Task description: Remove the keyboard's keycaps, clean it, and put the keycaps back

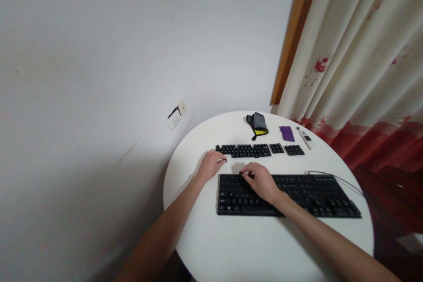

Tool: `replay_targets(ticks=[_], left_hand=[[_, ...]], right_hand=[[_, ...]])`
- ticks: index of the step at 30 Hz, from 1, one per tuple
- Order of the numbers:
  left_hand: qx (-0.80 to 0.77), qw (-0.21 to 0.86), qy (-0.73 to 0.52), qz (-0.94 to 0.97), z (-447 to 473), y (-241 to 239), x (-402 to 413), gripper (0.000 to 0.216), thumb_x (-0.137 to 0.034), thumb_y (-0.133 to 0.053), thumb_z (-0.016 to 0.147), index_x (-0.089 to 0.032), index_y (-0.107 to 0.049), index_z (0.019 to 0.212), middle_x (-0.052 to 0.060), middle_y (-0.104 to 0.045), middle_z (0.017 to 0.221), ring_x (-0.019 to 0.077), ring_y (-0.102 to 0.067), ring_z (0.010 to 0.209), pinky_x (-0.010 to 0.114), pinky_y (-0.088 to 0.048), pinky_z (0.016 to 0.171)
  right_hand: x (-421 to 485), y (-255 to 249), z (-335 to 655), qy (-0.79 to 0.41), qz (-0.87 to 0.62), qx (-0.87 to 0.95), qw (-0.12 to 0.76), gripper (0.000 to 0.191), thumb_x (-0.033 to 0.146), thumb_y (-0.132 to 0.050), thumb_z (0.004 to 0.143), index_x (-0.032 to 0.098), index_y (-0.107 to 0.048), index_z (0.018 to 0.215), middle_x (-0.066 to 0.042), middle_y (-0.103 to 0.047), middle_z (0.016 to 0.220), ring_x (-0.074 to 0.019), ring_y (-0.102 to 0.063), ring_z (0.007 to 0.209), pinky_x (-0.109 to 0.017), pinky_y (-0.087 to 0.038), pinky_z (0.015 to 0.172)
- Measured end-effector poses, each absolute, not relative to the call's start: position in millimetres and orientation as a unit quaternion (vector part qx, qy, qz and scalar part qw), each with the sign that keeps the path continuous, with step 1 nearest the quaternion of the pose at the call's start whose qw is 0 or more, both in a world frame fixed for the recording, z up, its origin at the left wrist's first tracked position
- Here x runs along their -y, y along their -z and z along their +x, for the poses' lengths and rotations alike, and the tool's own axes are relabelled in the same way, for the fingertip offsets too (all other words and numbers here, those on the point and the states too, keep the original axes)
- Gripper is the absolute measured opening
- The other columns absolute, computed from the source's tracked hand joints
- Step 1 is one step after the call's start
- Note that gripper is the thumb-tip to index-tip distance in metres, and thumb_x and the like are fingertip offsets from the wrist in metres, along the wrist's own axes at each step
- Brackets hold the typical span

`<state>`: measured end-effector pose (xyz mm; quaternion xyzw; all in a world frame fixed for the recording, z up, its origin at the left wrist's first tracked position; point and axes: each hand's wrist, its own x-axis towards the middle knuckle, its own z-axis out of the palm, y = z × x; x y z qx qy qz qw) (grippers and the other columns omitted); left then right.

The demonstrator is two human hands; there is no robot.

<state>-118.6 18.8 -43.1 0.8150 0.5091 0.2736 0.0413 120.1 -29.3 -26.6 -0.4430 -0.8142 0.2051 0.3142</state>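
A black keyboard [297, 191] lies on the round white table [231, 246]. Its upper left rows look bare of keycaps, while caps sit on the lower rows. My right hand [261, 181] is over the keyboard's left part, thumb and finger pinched on a small black keycap [241, 173] at the back edge. To its left, my left hand [211, 165] rests near the table surface, closed on another small black keycap [225, 160]. Just beyond it, loose black keycaps [251, 150] stand in rows, with two smaller blocks of keycaps [276, 148] [294, 150] to their right.
Toward the back are a grey and yellow folded pouch [260, 123], a purple cloth [287, 133] and a slim white tool [306, 138]. The keyboard cable [340, 178] runs off the right edge. A wall socket [173, 120] and a curtain [357, 53] border the table.
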Motion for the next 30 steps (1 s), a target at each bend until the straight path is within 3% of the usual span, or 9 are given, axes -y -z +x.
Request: replay_targets(ticks=[5,11,20,30], left_hand=[[-0.495,0.073,-0.298,0.813,-117,49,-21,0.009,-0.018,-0.066,0.084,-0.021,-0.073,0.08,0.002,-0.074,0.09,0.0181,-0.065,0.084,0.036,-0.043,0.088],[-0.486,0.095,-0.326,0.805,-114,55,-24,0.008,-0.02,-0.066,0.083,-0.021,-0.073,0.08,0.003,-0.073,0.088,0.0183,-0.064,0.084,0.035,-0.046,0.085],[-0.47,0.141,-0.34,0.802,-77,5,57,0.013,-0.022,-0.061,0.089,-0.023,-0.073,0.085,0.002,-0.072,0.09,0.017,-0.062,0.087,0.033,-0.047,0.084],[-0.49,0.196,-0.297,0.795,-72,22,96,0.014,-0.019,-0.062,0.087,-0.024,-0.075,0.084,0.002,-0.072,0.089,0.018,-0.061,0.086,0.035,-0.045,0.084]], right_hand=[[50,31,142,-0.276,-0.432,0.776,0.367,0.009,0.015,-0.065,0.083,0.02,-0.072,0.085,-0.004,-0.07,0.083,-0.0182,-0.062,0.078,-0.03,-0.047,0.075],[44,23,151,-0.27,-0.419,0.775,0.388,0.01,0.013,-0.065,0.082,0.02,-0.071,0.086,-0.003,-0.069,0.082,-0.0179,-0.061,0.077,-0.03,-0.047,0.075],[49,26,147,-0.267,-0.419,0.777,0.386,0.01,0.013,-0.066,0.082,0.02,-0.071,0.085,-0.003,-0.07,0.084,-0.0181,-0.061,0.082,-0.03,-0.046,0.078],[56,27,143,-0.28,-0.395,0.796,0.363,0.008,0.014,-0.066,0.083,0.02,-0.071,0.086,-0.003,-0.07,0.085,-0.0183,-0.061,0.083,-0.03,-0.046,0.079]])
